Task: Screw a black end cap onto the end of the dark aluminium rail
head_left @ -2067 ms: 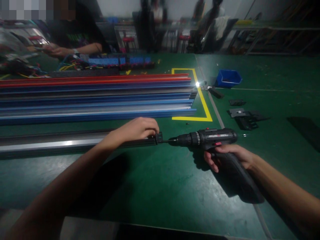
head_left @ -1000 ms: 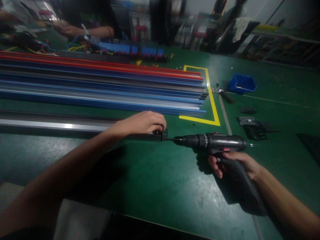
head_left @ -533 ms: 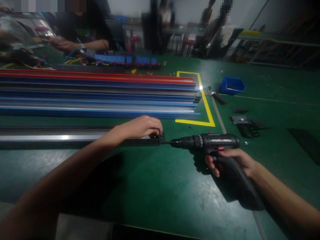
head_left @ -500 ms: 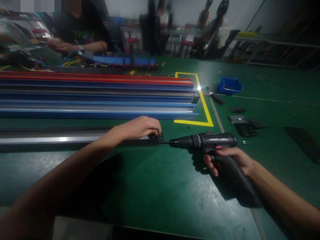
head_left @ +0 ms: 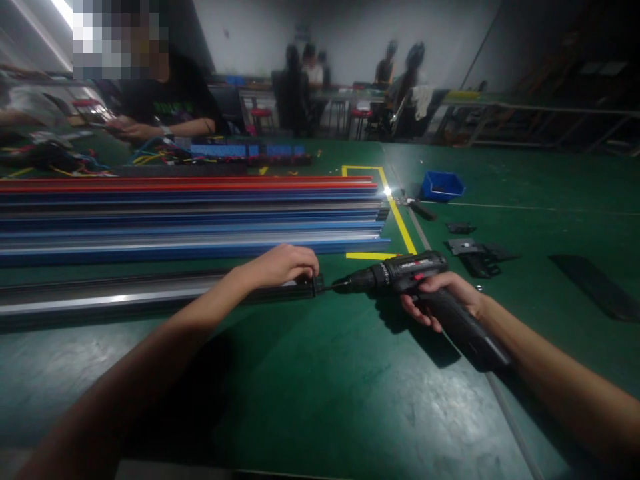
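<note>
The right hand (head_left: 463, 293) keeps its fingers wrapped around the drill (head_left: 417, 268), whose rear has swung toward the far side. The left hand (head_left: 285, 263) still has fingers closed on the black cap (head_left: 317, 288) at the rail's right end.

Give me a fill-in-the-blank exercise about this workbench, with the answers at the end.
1. The right hand grips the drill, whose body is mostly ____ in colour.
2. The left hand is at the small black piece on the ____ of the long rail.
3. The open bin beyond the drill is ____.
4. The tape near the coloured bars is ____.

Missing words: black; end; blue; yellow.
</note>
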Demonstrator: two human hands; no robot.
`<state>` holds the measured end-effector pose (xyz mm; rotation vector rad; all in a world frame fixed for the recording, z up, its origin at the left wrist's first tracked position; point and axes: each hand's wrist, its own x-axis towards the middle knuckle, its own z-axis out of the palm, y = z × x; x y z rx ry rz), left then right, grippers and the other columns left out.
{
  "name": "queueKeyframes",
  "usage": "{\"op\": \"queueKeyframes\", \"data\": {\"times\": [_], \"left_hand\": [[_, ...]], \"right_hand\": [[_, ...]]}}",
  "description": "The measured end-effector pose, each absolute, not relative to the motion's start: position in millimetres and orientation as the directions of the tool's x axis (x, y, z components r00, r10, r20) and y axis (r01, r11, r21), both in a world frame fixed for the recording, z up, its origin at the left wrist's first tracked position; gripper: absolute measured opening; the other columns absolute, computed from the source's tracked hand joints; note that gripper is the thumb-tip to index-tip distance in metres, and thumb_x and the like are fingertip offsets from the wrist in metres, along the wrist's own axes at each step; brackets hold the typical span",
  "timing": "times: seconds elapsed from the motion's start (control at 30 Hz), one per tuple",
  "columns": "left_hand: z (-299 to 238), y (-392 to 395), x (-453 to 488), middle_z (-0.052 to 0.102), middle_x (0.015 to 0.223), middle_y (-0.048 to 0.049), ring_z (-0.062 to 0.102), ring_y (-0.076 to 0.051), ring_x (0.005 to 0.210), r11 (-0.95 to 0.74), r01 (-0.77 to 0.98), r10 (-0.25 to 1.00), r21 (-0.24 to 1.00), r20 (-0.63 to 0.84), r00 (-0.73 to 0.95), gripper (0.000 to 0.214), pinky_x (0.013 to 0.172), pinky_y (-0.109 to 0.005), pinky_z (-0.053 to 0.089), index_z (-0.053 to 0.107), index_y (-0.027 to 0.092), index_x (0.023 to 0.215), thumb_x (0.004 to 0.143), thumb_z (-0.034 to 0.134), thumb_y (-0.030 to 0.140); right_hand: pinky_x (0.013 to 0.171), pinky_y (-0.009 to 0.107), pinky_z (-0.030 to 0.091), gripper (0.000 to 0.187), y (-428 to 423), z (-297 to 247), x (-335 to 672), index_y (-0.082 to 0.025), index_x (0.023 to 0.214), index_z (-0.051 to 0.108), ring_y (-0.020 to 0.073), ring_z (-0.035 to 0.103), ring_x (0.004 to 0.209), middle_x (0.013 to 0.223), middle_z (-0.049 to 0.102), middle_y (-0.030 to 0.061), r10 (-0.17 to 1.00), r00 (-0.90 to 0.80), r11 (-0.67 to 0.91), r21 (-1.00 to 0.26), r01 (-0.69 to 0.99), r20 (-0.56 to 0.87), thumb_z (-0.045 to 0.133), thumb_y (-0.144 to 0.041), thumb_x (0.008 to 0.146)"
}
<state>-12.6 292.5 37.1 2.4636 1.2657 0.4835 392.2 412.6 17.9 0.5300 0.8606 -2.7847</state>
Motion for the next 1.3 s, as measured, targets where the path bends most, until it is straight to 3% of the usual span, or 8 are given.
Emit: {"op": "queueKeyframes", "data": {"times": [0.27, 0.57, 0.9, 1.3], "left_hand": [[39, 287, -9, 0.076, 0.097, -0.0037, 0.07, -0.015, 0.086, -0.539, 0.735, 0.837, 0.41, 0.163, 0.523, 0.023, 0.078, -0.027, 0.05, 0.076, 0.021, 0.097, 0.099, 0.054, 0.017], [35, 286, -11, 0.077, 0.1, -0.0017, 0.071, -0.015, 0.092, -0.518, 0.751, 0.851, 0.409, 0.156, 0.502, 0.021, 0.083, -0.027, 0.052, 0.076, 0.022, 0.098, 0.097, 0.056, 0.016], [36, 286, -10, 0.079, 0.101, -0.0022, 0.073, -0.015, 0.093, -0.509, 0.75, 0.856, 0.422, 0.161, 0.491, 0.023, 0.087, -0.024, 0.052, 0.078, 0.022, 0.098, 0.099, 0.055, 0.019], [34, 287, -10, 0.08, 0.102, -0.0024, 0.073, -0.015, 0.093, -0.506, 0.751, 0.86, 0.425, 0.185, 0.475, 0.023, 0.087, -0.026, 0.051, 0.079, 0.022, 0.098, 0.095, 0.056, 0.019]], "right_hand": [[0.074, 0.033, 0.069, 0.033, 403, 6, 397, -0.003, 0.113, 0.069, 0.0243, 0.079, 0.086, 0.097, 0.076, 0.0172, -0.033, -0.901, -0.822, -0.502, 0.271, -0.432, 0.067, -0.027, 0.09], [0.087, 0.034, 0.064, 0.037, 396, 1, 394, -0.001, 0.115, 0.073, 0.0244, 0.079, 0.095, 0.106, 0.077, 0.0174, 0.025, -0.949, -0.788, -0.59, 0.174, -0.315, 0.074, -0.025, 0.086], [0.07, 0.025, 0.062, 0.029, 397, 5, 391, -0.001, 0.108, 0.075, 0.0185, 0.077, 0.078, 0.095, 0.077, 0.0142, 0.065, -0.935, -0.745, -0.641, 0.187, -0.349, 0.072, -0.022, 0.088], [0.068, 0.026, 0.063, 0.025, 394, 7, 393, -0.001, 0.106, 0.076, 0.0195, 0.076, 0.077, 0.094, 0.077, 0.0147, 0.116, -0.924, -0.718, -0.674, 0.176, -0.365, 0.072, -0.018, 0.088]]}}
